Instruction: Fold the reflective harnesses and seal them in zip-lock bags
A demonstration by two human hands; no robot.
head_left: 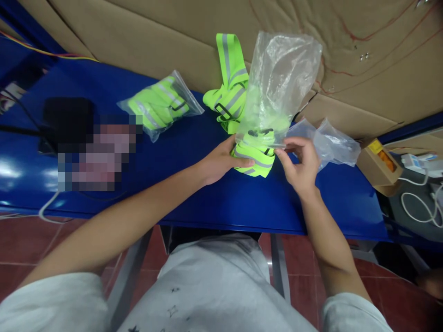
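Note:
My left hand (221,161) is wrapped round a folded neon-yellow reflective strap bundle (254,159) with grey stripes and black buckles. Its thumb lies across the front. The bundle's upper part is at the mouth of a clear plastic bag (284,69), which stands up behind it. My right hand (301,161) pinches the bag's edge between thumb and fingers, at the bundle's right side. Behind the left hand, another neon reflective strap (228,97) leans loosely against the cardboard. Further left lies a sealed clear bag (188,94) with a folded neon strap inside.
Flat clear bags (337,143) lie right of my hands. A small cardboard box (379,166) with something orange and white cables (420,207) are at the far right. A black object (67,122) sits left on the blue table (207,203). Cardboard (166,32) lines the back.

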